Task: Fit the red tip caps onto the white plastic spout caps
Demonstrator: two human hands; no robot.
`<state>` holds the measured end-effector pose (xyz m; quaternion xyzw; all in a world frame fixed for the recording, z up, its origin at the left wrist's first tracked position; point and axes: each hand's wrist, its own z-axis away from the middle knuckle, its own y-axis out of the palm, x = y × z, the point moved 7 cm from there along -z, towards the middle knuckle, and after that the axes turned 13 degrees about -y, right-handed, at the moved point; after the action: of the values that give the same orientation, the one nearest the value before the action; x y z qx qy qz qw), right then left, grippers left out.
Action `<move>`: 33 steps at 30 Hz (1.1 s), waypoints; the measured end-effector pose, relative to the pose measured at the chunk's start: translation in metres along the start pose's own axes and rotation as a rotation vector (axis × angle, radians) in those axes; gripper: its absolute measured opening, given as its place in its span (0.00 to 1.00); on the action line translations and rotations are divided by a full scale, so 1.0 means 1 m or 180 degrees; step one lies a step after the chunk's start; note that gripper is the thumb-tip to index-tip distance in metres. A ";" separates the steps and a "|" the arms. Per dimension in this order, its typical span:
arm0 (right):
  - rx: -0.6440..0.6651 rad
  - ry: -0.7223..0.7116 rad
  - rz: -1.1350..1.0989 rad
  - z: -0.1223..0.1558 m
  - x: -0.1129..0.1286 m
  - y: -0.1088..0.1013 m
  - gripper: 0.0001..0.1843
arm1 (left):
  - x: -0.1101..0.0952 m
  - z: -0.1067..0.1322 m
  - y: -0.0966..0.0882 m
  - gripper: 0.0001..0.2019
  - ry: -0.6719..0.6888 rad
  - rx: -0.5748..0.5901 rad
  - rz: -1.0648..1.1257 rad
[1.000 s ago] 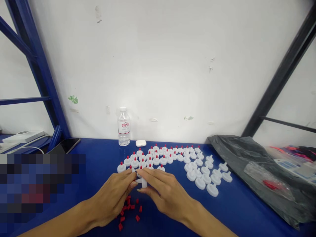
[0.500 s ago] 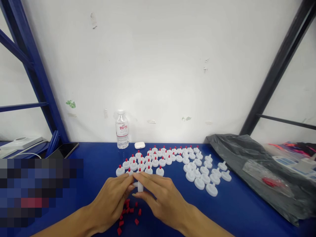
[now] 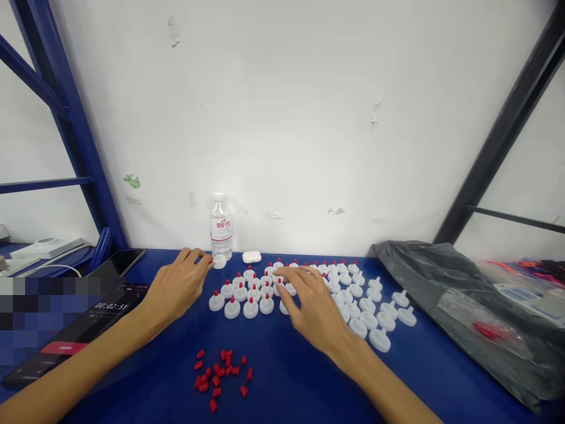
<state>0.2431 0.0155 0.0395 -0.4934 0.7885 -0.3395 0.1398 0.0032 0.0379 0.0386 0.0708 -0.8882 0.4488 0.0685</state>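
Near the blue tabletop's (image 3: 300, 377) far edge, the left hand (image 3: 180, 282) pinches a red-tipped round white plastic piece (image 3: 219, 261), well apart from the right hand (image 3: 315, 306), fingers spread

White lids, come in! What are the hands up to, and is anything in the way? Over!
Left hand: pinching one white lid. Right hand: open over more white lids, touching unclear. Possible obstacle: water bottle, just beyond the held lid.
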 end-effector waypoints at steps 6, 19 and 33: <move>-0.0125 0.0269 0.0233 0.000 -0.020 -0.010 0.10 | 0.002 0.005 0.025 0.19 0.0095 0.0840 -0.0357; -0.0122 0.0584 0.0558 0.004 -0.049 -0.026 0.11 | -0.011 0.011 0.033 0.31 0.0204 0.1192 -0.0109; -0.0732 0.1771 0.0808 0.023 -0.077 -0.061 0.24 | -0.002 0.010 -0.001 0.31 -0.0612 0.0019 0.0641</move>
<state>0.3341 0.0565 0.0544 -0.2920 0.8848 -0.3500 -0.0965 0.0047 0.0291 0.0327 0.0241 -0.8919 0.4472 -0.0625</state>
